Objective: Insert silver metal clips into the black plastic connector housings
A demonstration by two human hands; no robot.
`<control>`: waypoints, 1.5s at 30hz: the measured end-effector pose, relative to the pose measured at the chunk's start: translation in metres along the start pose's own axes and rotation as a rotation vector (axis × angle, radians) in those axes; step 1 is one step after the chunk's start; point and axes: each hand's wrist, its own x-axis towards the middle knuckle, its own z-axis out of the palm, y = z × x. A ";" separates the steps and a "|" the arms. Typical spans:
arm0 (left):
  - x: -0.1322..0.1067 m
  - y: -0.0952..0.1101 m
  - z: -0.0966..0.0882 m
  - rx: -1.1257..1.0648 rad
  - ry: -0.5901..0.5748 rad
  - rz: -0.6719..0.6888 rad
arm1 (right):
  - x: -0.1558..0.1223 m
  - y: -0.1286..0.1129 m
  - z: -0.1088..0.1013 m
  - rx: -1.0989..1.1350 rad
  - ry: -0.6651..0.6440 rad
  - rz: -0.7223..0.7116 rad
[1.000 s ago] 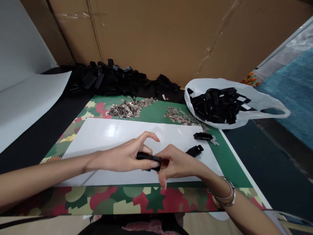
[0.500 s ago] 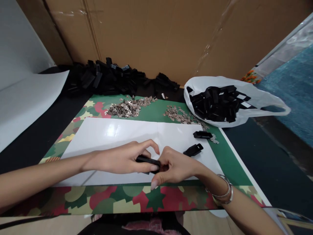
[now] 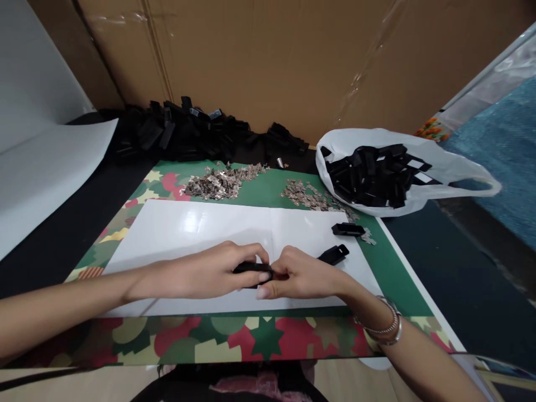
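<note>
Over the white sheet (image 3: 201, 234), my left hand (image 3: 209, 271) grips a narrow black plastic part (image 3: 251, 268) between thumb and curled fingers. My right hand (image 3: 305, 275) is closed at the right end of that part, its fingertips touching it. What sits inside its curled fingers is hidden. Just behind my right hand lies a second black plastic part (image 3: 334, 254) with an open slot at its end. Another black part (image 3: 347, 229) rests farther back near the sheet's right edge, beside a few small clear pieces (image 3: 367, 237).
Two piles of small metal pieces, left (image 3: 218, 183) and right (image 3: 307, 195), lie behind the sheet. A white plastic bag (image 3: 444, 190) of black parts stands back right. More black parts (image 3: 188, 131) are heaped against a cardboard wall (image 3: 259, 61). A small metal cylinder (image 3: 280, 162) lies near the back.
My right thumb has moved up and closed in toward the black part. My left fingers have curled down closer onto it. The other things have stayed in place.
</note>
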 end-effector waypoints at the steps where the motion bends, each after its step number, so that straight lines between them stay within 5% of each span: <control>1: 0.000 0.002 -0.002 -0.075 -0.022 -0.016 | 0.000 0.001 -0.001 0.025 -0.021 0.010; 8: -0.002 0.013 -0.014 -0.558 -0.096 -0.292 | 0.003 0.011 -0.005 0.069 -0.098 -0.069; 18: -0.001 0.003 -0.012 -0.808 -0.220 -0.245 | 0.004 0.014 -0.003 0.251 -0.126 -0.101; 39: -0.001 0.008 -0.009 -0.909 -0.145 -0.288 | 0.006 0.015 -0.003 0.191 -0.137 -0.110; 42: -0.001 0.010 -0.013 -0.828 -0.131 -0.279 | 0.003 0.012 -0.003 0.045 -0.045 -0.192; 45: -0.003 0.013 -0.019 -0.550 -0.037 -0.201 | -0.003 0.010 -0.005 -0.347 0.310 -0.380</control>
